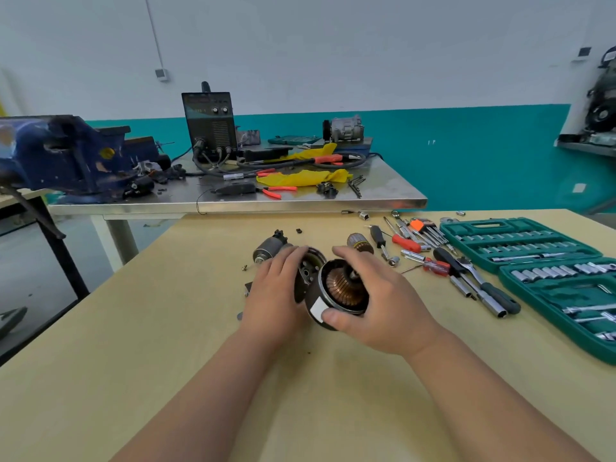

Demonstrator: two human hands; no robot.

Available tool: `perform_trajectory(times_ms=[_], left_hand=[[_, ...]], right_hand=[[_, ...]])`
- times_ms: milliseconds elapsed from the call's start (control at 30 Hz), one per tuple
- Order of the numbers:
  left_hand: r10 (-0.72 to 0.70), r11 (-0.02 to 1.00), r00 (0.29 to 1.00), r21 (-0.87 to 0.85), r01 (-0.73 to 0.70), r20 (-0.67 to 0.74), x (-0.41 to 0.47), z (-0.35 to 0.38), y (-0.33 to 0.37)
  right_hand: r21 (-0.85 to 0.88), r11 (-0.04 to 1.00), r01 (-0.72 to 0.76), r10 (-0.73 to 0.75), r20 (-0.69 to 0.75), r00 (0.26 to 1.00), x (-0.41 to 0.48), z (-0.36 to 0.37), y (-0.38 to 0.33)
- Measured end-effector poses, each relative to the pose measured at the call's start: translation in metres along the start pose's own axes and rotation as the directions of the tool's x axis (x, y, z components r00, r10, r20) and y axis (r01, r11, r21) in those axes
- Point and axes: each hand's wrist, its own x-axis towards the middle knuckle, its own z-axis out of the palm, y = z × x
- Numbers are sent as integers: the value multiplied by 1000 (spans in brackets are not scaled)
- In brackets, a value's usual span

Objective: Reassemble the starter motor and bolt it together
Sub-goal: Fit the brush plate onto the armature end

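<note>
Roughly midway, by look. Right hand (383, 301) grip wrapped round motor housing (319, 308), copper armature (346, 288) seated inside, above counter (166, 328) centre. Left hand (276, 291) grip holds end cap (308, 271) just beside housing's open end, not yet mated. Solenoid (268, 248) lies apart behind; bolting remains.

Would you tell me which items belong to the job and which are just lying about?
Job: motor housing in right hand, end cap in left hand, solenoid, socket set.
Lying about: vise, welder, yellow cloth, pliers.
</note>
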Motion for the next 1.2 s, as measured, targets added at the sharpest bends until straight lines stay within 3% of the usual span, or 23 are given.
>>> perform_trajectory(times_ms=[167, 233, 300, 333, 400, 500, 700, 800, 867, 933, 1000, 1033, 1100, 1200], left_hand=[[33, 998, 999, 47, -35, 30, 11, -3, -2], [73, 997, 995, 33, -71, -64, 1, -3, -4], [46, 986, 967, -146, -84, -249, -16, -8, 2], [3, 954, 962, -287, -85, -273, -26, -12, 7], [34, 869, 993, -488, -85, -112, -44, -19, 20], [75, 805, 986, -593, 27, 146, -59, -20, 32], [-52, 680, 984, -716, 159, 169, -59, -15, 24], [-93, 667, 987, -728, 159, 130, -59, -13, 24], [-134, 645, 987, -749, 152, 85, -57, -13, 24], [-177, 613, 983, -775, 152, 53, -57, -13, 22], [-209, 609, 977, -778, 156, 33, -58, -15, 19], [-216, 622, 976, -767, 158, 25, -59, -16, 17], [-220, 662, 975, -734, 149, 0, -60, -17, 16], [-204, 713, 978, -691, 124, -35, -61, -17, 19]], right_hand=[[-19, 998, -66, 67, 22, 998, -7, -2, 0], [28, 993, -115, 115, 18, 993, -8, -1, 1], [124, 976, -180, 178, 25, 984, -7, 1, 1], [176, 962, -210, 206, 40, 978, -6, 3, -1], [263, 934, -242, 232, 68, 970, -5, 6, -7], [272, 942, -195, 177, 88, 980, -5, 10, -18], [10, 992, -124, 114, 329, 938, 2, 12, -23], [104, 990, -98, 47, 405, 913, 8, 11, -21], [300, 935, -187, 68, 366, 928, 14, 6, -13], [392, 859, -330, 294, 151, 944, 21, -1, 10], [315, 821, -476, 509, -29, 860, 26, -13, 37], [244, 799, -549, 573, -34, 819, 26, -18, 49], [99, 778, -620, 617, 63, 784, 21, -20, 66], [-71, 803, -592, 582, 308, 753, 13, -11, 68]])
